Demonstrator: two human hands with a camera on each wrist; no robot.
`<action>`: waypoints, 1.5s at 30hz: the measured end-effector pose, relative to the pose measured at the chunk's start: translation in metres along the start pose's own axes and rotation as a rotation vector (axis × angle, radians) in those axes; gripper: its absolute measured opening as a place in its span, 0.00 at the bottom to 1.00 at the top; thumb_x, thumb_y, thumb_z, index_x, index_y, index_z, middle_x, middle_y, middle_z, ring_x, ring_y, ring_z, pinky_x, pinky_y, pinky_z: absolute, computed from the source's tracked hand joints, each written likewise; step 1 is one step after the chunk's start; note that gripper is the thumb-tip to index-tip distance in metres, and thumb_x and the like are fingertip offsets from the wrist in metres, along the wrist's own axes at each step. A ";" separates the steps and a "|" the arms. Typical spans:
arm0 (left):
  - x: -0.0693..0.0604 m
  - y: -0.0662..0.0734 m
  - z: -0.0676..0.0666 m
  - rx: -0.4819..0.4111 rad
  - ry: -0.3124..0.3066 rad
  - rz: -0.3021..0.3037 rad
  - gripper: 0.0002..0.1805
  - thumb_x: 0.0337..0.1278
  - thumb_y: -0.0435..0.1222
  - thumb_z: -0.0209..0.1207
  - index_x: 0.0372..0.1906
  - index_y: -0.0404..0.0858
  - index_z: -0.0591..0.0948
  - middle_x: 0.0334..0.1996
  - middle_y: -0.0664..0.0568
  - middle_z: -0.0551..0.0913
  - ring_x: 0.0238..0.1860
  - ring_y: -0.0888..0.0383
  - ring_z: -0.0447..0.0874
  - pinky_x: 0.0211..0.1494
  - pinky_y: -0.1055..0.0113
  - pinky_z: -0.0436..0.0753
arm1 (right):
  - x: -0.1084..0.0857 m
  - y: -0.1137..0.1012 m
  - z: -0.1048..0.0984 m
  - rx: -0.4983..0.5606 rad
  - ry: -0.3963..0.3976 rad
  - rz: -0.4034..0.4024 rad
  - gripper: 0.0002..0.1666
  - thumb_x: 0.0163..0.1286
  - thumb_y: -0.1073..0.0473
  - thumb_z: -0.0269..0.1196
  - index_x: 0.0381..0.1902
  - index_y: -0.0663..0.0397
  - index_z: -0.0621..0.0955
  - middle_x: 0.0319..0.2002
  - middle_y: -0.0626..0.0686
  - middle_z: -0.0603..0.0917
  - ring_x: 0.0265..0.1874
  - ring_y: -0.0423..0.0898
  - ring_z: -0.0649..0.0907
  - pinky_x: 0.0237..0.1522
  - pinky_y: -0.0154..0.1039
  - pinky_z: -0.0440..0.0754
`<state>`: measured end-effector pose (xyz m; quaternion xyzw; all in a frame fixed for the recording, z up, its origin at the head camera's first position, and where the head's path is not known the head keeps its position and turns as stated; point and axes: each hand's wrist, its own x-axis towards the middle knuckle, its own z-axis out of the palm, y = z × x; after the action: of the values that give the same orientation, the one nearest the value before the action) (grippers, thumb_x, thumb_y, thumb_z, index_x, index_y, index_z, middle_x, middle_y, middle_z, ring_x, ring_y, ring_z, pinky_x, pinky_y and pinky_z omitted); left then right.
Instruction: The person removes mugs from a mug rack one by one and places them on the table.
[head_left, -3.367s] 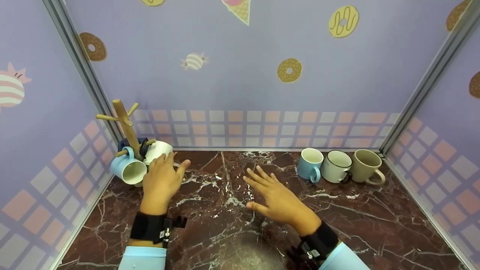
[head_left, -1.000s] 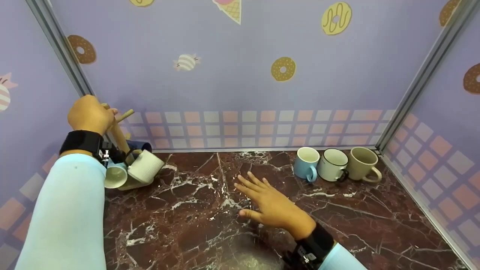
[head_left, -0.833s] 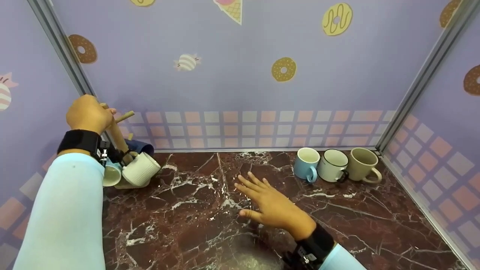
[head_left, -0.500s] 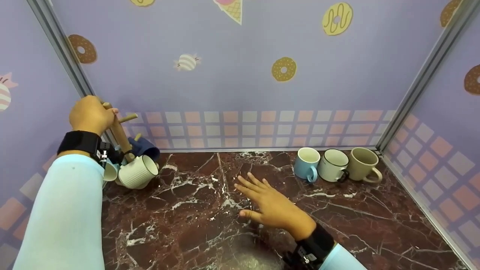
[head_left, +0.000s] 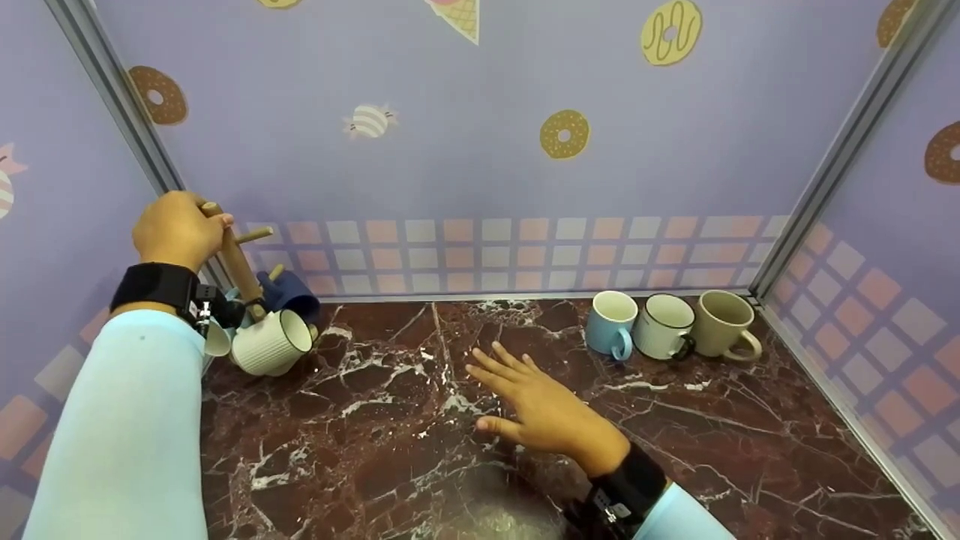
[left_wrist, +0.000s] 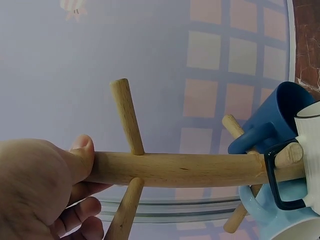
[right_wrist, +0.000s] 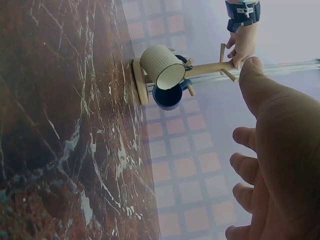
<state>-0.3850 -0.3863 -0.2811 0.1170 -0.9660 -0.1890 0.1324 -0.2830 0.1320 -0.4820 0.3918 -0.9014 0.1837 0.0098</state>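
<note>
At the back left, my left hand (head_left: 180,229) grips the top of a wooden mug tree's post (left_wrist: 180,169), thumb and curled fingers around it. Low pegs bear a ribbed white mug (head_left: 259,351) with a dark handle, a navy mug (head_left: 295,298) and a light blue mug (left_wrist: 287,207). In the head view my sleeve and wrist partly hide the light blue mug. Two upper pegs near my fingers carry nothing, as the left wrist view shows. My right hand (head_left: 551,412) holds nothing, its fingers spread over the middle of the table.
Standing in a row at the back right are a light blue mug (head_left: 609,322), a white mug with a dark rim (head_left: 661,330) and a beige mug (head_left: 718,326). Purple patterned walls (head_left: 465,180) enclose the dark red marbled table (head_left: 375,465) at the back and sides.
My left hand went from beside the white mug up to the post's top. The mug tree has turned: the white mug shifted left, the navy one came into fuller view. My right hand stayed put.
</note>
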 end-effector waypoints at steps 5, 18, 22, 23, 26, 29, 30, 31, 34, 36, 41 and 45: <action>-0.001 0.005 0.003 -0.009 0.013 -0.018 0.32 0.89 0.51 0.58 0.75 0.28 0.81 0.69 0.23 0.83 0.65 0.21 0.81 0.63 0.29 0.83 | -0.001 0.000 -0.002 0.008 -0.008 0.002 0.53 0.84 0.21 0.51 0.94 0.36 0.57 0.95 0.43 0.47 0.95 0.57 0.48 0.91 0.72 0.52; -0.014 0.016 0.030 -0.021 0.211 -0.081 0.36 0.89 0.55 0.53 0.73 0.24 0.79 0.71 0.24 0.75 0.73 0.28 0.64 0.68 0.34 0.82 | 0.000 0.000 -0.006 0.012 0.003 0.014 0.53 0.84 0.22 0.54 0.94 0.37 0.58 0.94 0.43 0.48 0.95 0.56 0.49 0.91 0.72 0.53; -0.033 0.019 0.049 -0.132 0.360 -0.066 0.35 0.89 0.54 0.54 0.81 0.33 0.77 0.76 0.29 0.72 0.77 0.32 0.63 0.70 0.35 0.82 | -0.001 -0.001 -0.006 0.016 -0.008 0.025 0.53 0.83 0.20 0.52 0.94 0.35 0.56 0.94 0.41 0.47 0.95 0.54 0.47 0.92 0.70 0.51; -0.038 0.020 0.054 -0.164 0.405 -0.055 0.34 0.88 0.54 0.55 0.80 0.34 0.78 0.75 0.31 0.73 0.77 0.34 0.64 0.70 0.35 0.83 | -0.001 -0.001 -0.005 0.019 -0.012 0.028 0.53 0.83 0.20 0.51 0.94 0.34 0.55 0.94 0.40 0.46 0.95 0.54 0.47 0.92 0.69 0.50; -0.053 0.022 0.072 -0.266 0.522 -0.024 0.29 0.87 0.52 0.58 0.75 0.37 0.83 0.71 0.36 0.78 0.74 0.39 0.68 0.69 0.40 0.81 | -0.001 -0.001 -0.005 0.013 -0.011 0.033 0.53 0.83 0.19 0.51 0.94 0.33 0.55 0.94 0.40 0.46 0.95 0.53 0.47 0.92 0.69 0.50; -0.068 0.020 0.092 -0.351 0.570 -0.015 0.27 0.86 0.53 0.59 0.69 0.35 0.86 0.69 0.37 0.80 0.73 0.40 0.70 0.71 0.42 0.79 | 0.000 -0.001 -0.003 0.012 -0.010 0.037 0.53 0.83 0.19 0.50 0.94 0.33 0.55 0.94 0.39 0.45 0.95 0.53 0.47 0.92 0.68 0.50; -0.073 0.017 0.099 -0.370 0.568 -0.020 0.27 0.87 0.53 0.58 0.69 0.36 0.86 0.69 0.37 0.80 0.73 0.40 0.71 0.73 0.41 0.78 | 0.000 -0.001 -0.003 0.011 -0.009 0.034 0.53 0.83 0.19 0.50 0.94 0.33 0.55 0.94 0.40 0.45 0.95 0.53 0.47 0.92 0.69 0.50; -0.079 0.013 0.106 -0.386 0.566 -0.024 0.28 0.87 0.54 0.58 0.68 0.36 0.86 0.69 0.37 0.81 0.73 0.40 0.71 0.74 0.41 0.77 | 0.001 -0.001 -0.002 0.011 -0.009 0.031 0.53 0.83 0.19 0.50 0.94 0.33 0.55 0.94 0.40 0.46 0.95 0.53 0.47 0.92 0.69 0.50; -0.094 0.000 0.128 -0.411 0.553 -0.022 0.29 0.86 0.54 0.59 0.68 0.35 0.86 0.69 0.35 0.81 0.73 0.37 0.71 0.79 0.38 0.73 | 0.004 -0.003 -0.002 0.014 -0.009 0.019 0.53 0.83 0.19 0.50 0.94 0.34 0.55 0.94 0.40 0.45 0.95 0.54 0.47 0.92 0.70 0.51; -0.104 -0.010 0.142 -0.409 0.540 -0.024 0.30 0.85 0.56 0.60 0.69 0.35 0.85 0.69 0.34 0.81 0.72 0.35 0.72 0.80 0.37 0.70 | 0.005 -0.004 -0.001 0.014 -0.011 0.012 0.53 0.83 0.19 0.50 0.94 0.34 0.55 0.94 0.40 0.45 0.95 0.54 0.47 0.92 0.71 0.51; -0.125 -0.032 0.173 -0.392 0.484 -0.052 0.41 0.78 0.66 0.63 0.76 0.38 0.81 0.71 0.32 0.78 0.75 0.32 0.69 0.82 0.34 0.67 | 0.006 -0.006 -0.001 0.014 -0.020 0.012 0.53 0.83 0.19 0.50 0.95 0.34 0.55 0.94 0.40 0.44 0.95 0.54 0.47 0.92 0.69 0.50; -0.134 -0.042 0.189 -0.370 0.431 -0.061 0.51 0.70 0.74 0.64 0.81 0.42 0.76 0.75 0.33 0.75 0.80 0.31 0.65 0.81 0.28 0.65 | 0.005 -0.007 0.000 0.011 -0.027 0.009 0.53 0.83 0.19 0.50 0.94 0.33 0.55 0.94 0.40 0.45 0.95 0.54 0.47 0.92 0.69 0.50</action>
<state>-0.3080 -0.3243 -0.4950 0.1572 -0.8608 -0.3365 0.3480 -0.2819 0.1241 -0.4793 0.3905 -0.9022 0.1833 -0.0052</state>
